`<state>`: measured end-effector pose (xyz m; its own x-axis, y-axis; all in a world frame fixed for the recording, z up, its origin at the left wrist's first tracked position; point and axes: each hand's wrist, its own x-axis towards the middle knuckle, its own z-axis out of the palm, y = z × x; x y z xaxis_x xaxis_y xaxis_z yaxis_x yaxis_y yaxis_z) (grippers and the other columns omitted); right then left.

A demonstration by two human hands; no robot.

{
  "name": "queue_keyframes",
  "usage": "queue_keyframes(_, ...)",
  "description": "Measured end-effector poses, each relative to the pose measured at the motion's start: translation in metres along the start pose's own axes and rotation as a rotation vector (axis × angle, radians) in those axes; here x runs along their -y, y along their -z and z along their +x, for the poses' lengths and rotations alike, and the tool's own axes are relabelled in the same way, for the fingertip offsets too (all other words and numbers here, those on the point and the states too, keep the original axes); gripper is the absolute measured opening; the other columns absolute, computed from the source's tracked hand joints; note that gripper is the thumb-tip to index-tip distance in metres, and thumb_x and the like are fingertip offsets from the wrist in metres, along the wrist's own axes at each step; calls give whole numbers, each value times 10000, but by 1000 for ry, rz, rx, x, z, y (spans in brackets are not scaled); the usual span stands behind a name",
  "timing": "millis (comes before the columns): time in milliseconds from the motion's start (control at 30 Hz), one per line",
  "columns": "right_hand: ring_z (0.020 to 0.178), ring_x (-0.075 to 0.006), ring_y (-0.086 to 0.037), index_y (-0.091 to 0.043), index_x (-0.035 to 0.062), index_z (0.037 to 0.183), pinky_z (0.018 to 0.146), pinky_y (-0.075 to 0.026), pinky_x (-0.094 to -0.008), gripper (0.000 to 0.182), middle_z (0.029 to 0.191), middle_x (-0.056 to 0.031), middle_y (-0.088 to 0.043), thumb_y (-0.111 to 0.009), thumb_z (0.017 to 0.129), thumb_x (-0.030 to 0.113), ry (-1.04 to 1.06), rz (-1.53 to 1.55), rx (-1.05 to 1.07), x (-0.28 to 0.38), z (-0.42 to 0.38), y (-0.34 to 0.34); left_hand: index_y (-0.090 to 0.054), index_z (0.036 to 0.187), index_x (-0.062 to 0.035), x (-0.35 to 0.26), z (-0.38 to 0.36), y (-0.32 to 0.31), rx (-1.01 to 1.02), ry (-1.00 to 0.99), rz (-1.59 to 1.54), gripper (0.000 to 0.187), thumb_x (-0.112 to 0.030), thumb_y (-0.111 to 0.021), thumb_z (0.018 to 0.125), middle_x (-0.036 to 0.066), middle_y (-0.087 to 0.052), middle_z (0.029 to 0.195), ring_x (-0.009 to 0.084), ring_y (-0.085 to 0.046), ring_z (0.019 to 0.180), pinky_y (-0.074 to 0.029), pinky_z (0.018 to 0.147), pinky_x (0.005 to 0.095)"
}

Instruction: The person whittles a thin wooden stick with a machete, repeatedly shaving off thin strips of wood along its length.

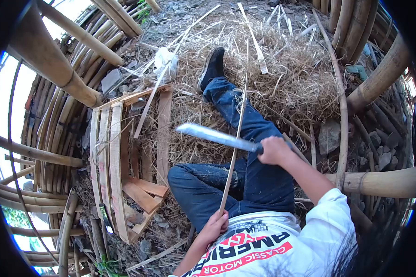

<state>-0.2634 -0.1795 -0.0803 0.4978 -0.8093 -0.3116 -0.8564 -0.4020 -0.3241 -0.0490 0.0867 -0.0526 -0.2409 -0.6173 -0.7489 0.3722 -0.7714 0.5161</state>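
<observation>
One bamboo strip [230,176] is clasped at its near end by the left hand [216,225], seemingly for steadiness, while the right hand [274,151] grips a knife [217,136] across it.

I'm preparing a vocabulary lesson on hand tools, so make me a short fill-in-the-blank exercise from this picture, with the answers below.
1. The right hand grips the knife by its ____.
2. The long, thin strip is held in the person's ____ hand.
3. The person's jeans are ____ in colour.
4. The crate is built from slats of ____.

Missing words: handle; left; blue; wood.
</observation>
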Motion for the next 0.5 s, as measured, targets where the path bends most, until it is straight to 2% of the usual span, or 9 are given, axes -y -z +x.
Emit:
queue_keyframes(67, 779, -365, -689, -713, 49, 758, 762, -557, -447, 283, 777, -195, -692, -689, 654, 310, 128, 46, 74, 15, -18, 0, -441, 1003, -85, -1, -1, 5, -26, -19, 50, 118, -201, -439, 1022, -41, -365, 687, 51, -309, 553, -249, 480, 216)
queue_keyframes(167, 794, -349, -693, -715, 55, 757, 762, -557, -433, 275, 792, -195, -694, -684, 638, 300, 150, -48, 155, 16, -18, 17, -449, 1011, -77, -6, -13, 6, -63, -77, 152, 117, -194, -444, 1019, -40, -378, 693, 55, -318, 566, -277, 496, 222)
queue_keyframes(200, 826, -333, -696, -721, 61, 754, 769, -556, -419, 259, 818, -202, -697, -671, 627, 282, 142, -114, 134, 6, -11, 19, -456, 1000, -60, -4, -18, 9, -102, -117, 222, 137, -197, -457, 1013, -23, -412, 691, 70, -366, 587, -333, 522, 249)
queue_keyframes(233, 858, -331, -695, -722, 42, 769, 791, -553, -416, 272, 850, -210, -698, -663, 617, 259, 99, -166, 124, 6, -8, 40, -456, 1000, -60, -5, -23, 10, -104, -117, 221, 137, -197, -457, 1013, -23, -412, 691, 70, -366, 587, -333, 522, 249)
queue_keyframes(267, 861, -338, -694, -722, 20, 797, 797, -553, -420, 298, 865, -207, -700, -658, 620, 251, 31, -167, 152, -9, 5, 43, -459, 991, -50, -8, -30, 11, -167, -141, 406, 153, -202, -462, 1011, -2, -436, 686, 85, -399, 598, -354, 535, 266)
queue_keyframes(333, 906, -361, -684, -721, 11, 865, 820, -548, -436, 332, 917, -222, -698, -644, 636, 238, -253, -58, 20, -45, 29, 48, -459, 981, -24, -11, -42, 11, -265, -199, 703, 189, -211, -482, 1001, 82, -500, 679, 129, -474, 633, -406, 574, 323)
queue_keyframes(367, 929, -368, -678, -714, 2, 879, 837, -541, -443, 328, 941, -235, -692, -641, 655, 231, -368, 21, -33, -61, 40, 48, -459, 981, -24, -14, -43, 7, -274, -208, 701, 189, -211, -482, 1001, 82, -500, 679, 129, -474, 633, -406, 574, 323)
queue_keyframes(433, 948, -380, -670, -696, -29, 916, 855, -532, -451, 336, 965, -254, -684, -627, 706, 224, -464, 155, -35, -81, 50, 47, -457, 994, -23, -21, -44, -5, -287, -147, 748, 183, -205, -484, 998, 135, -524, 692, 166, -497, 634, -421, 592, 352)
queue_keyframes(500, 958, -391, -665, -690, -40, 931, 861, -530, -453, 351, 983, -272, -675, -620, 708, 222, -432, 80, -142, -74, 48, 36, -458, 996, -20, -21, -39, -15, -307, -229, 808, 175, -193, -486, 993, 180, -560, 730, 223, -557, 667, -445, 628, 375)
